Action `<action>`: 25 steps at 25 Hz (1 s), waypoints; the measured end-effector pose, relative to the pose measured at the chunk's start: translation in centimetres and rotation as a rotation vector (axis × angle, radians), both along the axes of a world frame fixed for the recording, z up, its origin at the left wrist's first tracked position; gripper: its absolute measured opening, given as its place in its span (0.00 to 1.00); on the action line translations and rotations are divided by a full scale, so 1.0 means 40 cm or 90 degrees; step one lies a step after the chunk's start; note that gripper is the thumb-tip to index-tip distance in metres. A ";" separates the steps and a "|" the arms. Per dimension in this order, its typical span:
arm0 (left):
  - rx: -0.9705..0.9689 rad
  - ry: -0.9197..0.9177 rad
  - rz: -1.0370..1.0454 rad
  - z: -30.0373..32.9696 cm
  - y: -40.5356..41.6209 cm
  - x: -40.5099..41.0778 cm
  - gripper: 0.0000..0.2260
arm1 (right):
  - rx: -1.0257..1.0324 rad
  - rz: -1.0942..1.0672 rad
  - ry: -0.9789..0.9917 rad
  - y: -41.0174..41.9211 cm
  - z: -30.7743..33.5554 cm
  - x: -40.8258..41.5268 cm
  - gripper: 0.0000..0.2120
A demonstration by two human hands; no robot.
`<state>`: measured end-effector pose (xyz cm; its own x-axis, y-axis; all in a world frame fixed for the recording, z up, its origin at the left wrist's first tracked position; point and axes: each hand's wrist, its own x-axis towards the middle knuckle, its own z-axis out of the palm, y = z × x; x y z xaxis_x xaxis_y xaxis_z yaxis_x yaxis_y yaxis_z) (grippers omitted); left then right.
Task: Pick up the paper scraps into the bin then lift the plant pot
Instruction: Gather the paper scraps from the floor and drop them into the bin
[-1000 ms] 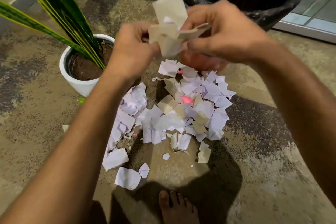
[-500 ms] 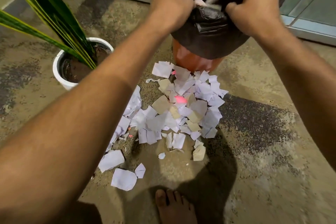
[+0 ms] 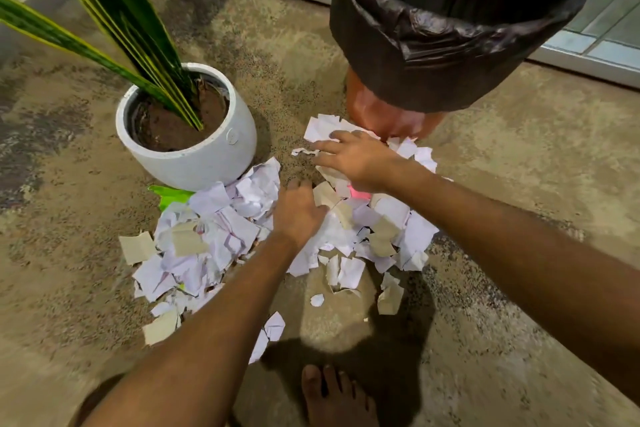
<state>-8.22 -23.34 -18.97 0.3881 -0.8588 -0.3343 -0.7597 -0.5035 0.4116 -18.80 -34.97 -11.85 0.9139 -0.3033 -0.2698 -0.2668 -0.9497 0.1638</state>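
Both hands were down on the heap of paper scraps (image 3: 225, 236) that lay spread over the rough floor (image 3: 502, 218) between the plant pot (image 3: 194, 152) and the bin (image 3: 450, 28). The left hand (image 3: 298, 211) lay palm down near the middle of the heap, its fingers loosely curved onto white and tan pieces; whether it had closed on any of them could not be told. The right hand (image 3: 356, 159) rested farther away, fingers spread wide and flat over scraps just at the foot of the bin, gripping nothing that showed. The bin stood at the far right, an orange body lined with a black bag (image 3: 415, 45) folded over its rim. The white plant pot stood at the far left, upright, filled with soil and holding long green leaves (image 3: 114, 10) with yellow edges; scraps touched its near side, and a bright green piece (image 3: 169, 192) lay just beside it. A pink scrap (image 3: 358, 192) showed between the two hands. A bare foot (image 3: 332, 399) stood at the near edge.
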 end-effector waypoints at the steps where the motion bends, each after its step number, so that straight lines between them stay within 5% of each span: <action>1: 0.018 -0.016 -0.009 -0.014 0.007 -0.001 0.25 | 0.017 -0.025 0.117 -0.005 -0.033 0.011 0.33; 6: 0.052 0.047 -0.028 -0.028 -0.002 0.006 0.37 | 0.016 -0.024 0.250 -0.033 -0.127 0.027 0.44; 14: 0.018 0.116 -0.020 -0.022 -0.003 -0.007 0.37 | 0.193 -0.247 0.295 -0.131 -0.061 -0.065 0.56; 20: -0.031 0.183 0.003 -0.017 -0.025 -0.081 0.33 | 0.177 -0.217 0.172 -0.034 -0.111 -0.142 0.43; 25: -0.126 0.291 0.120 -0.016 -0.015 -0.095 0.13 | 0.188 -0.298 -0.013 -0.008 -0.078 -0.191 0.17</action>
<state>-12.00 -23.95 -19.60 0.3945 -0.8520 -0.3441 -0.3844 -0.4932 0.7804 -26.45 -35.29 -14.96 0.7055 -0.5927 -0.3887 -0.6721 -0.7335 -0.1015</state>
